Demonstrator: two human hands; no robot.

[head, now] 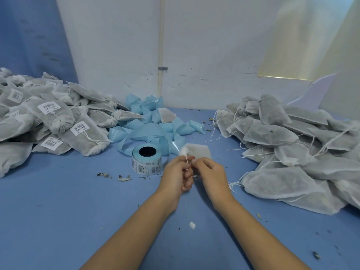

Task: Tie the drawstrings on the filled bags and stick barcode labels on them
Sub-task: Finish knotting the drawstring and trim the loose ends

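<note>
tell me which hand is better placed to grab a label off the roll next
Left, probably. The label roll stands just beside the left hand; the right hand would have to cross over it. Both hands now pinch the drawstring of the bag.

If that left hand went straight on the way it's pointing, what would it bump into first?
Probably the small white fabric drawstring bag just ahead of the left hand, whose string it pinches.

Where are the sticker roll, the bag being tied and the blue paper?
sticker roll (pixel 148 165): head view, its printed outer side
bag being tied (pixel 199 151): head view, its white body
blue paper (pixel 148 130): head view, wide loop behind the roll
</note>
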